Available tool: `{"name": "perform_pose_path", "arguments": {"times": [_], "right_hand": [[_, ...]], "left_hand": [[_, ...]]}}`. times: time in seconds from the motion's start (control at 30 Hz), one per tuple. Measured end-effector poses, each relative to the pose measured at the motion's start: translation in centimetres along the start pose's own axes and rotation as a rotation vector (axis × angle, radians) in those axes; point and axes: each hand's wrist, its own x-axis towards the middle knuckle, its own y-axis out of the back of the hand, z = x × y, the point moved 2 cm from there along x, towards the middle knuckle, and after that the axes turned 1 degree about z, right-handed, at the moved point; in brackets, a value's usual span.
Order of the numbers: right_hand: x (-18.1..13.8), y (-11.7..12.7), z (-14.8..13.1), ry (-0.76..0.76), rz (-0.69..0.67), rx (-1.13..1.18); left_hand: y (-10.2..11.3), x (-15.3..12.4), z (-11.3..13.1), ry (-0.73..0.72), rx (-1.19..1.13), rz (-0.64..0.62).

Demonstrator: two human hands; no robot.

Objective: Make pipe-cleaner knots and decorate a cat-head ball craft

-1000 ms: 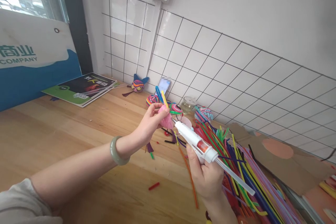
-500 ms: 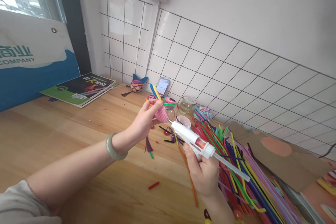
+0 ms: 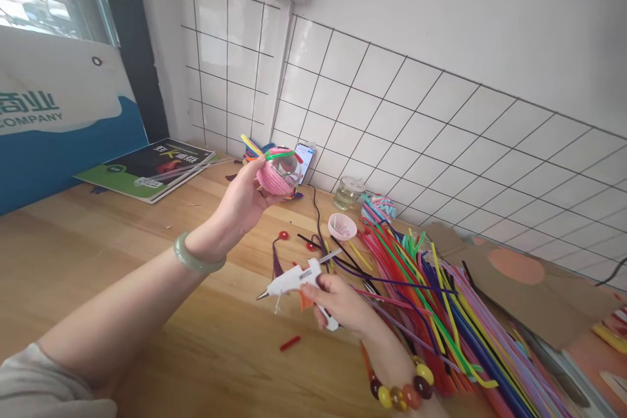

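Observation:
My left hand (image 3: 245, 196) is closed around a see-through ball (image 3: 275, 177) whose lower part is covered in pink pipe cleaner rows. Green, red and yellow pipe cleaner pieces show along its top. In my right hand (image 3: 339, 304) is a white hot glue gun (image 3: 294, 279), gripped by its handle. Its metal nozzle points left and slightly down, well apart from the ball, over the wooden table. A thin glue strand seems to hang beneath the gun. Under the nozzle's right side lies a short red pipe cleaner piece (image 3: 290, 343).
Many colourful pipe cleaners (image 3: 441, 300) spread over the right side. Behind the gun stand a pink bowl (image 3: 342, 226), a glass jar (image 3: 349, 193) and a phone (image 3: 304, 162). A purple tassel (image 3: 277, 261) lies mid-table. Magazines (image 3: 151, 166) rest at the left; a wire grid (image 3: 372, 104) backs the table.
My left hand has moved left and up with the ball, turning it. My right hand has drawn the glue gun away, down and left, and swung its nozzle to point left.

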Motion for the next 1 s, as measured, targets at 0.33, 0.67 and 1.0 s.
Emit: {"name": "perform_pose_path", "arguments": {"times": [0.33,0.67,1.0], "right_hand": [[1.1,5.4,2.1,0.289,0.622,-0.494],[0.5,7.3,2.9,0.456,0.779,-0.61],[-5.9,2.2,-5.5,0.996,0.943,-0.651]], "left_hand": [[-1.2,-1.9,-3.1,0.171,0.029,-0.05],[-0.8,-2.1,-4.4,0.189,0.038,-0.069],[-2.3,-5.1,-6.8,0.353,0.12,-0.078]]}}
